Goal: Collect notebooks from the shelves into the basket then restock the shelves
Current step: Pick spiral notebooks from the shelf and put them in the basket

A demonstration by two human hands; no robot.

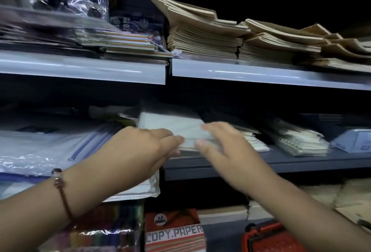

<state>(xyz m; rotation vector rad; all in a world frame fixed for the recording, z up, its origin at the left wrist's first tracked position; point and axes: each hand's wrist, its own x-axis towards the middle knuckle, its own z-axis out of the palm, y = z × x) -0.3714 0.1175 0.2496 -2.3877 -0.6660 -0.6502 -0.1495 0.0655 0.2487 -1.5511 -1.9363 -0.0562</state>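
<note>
The upper shelf (pixel 261 75) carries stacked brown notebooks (pixel 204 45), the middle shelf (pixel 281 163) spiral notebooks (pixel 301 141) (plastic-wrapped).

A dim shop shelving unit is filling the whole view, its back wall lying in near darkness. The upper shelf (pixel 261 75) is running across the frame with a pale grey front lip that is catching streaks of light, and a seam is splitting it into two sections just left of centre. Below it, a darker grey-blue shelf (pixel 281 164) is sitting on the right, while the left section at that level is lying lower and nearer the camera. Light is coming from behind the viewer, brightening the shelf edges and leaving the recesses between the levels black. No floor or window is showing clearly.
</note>
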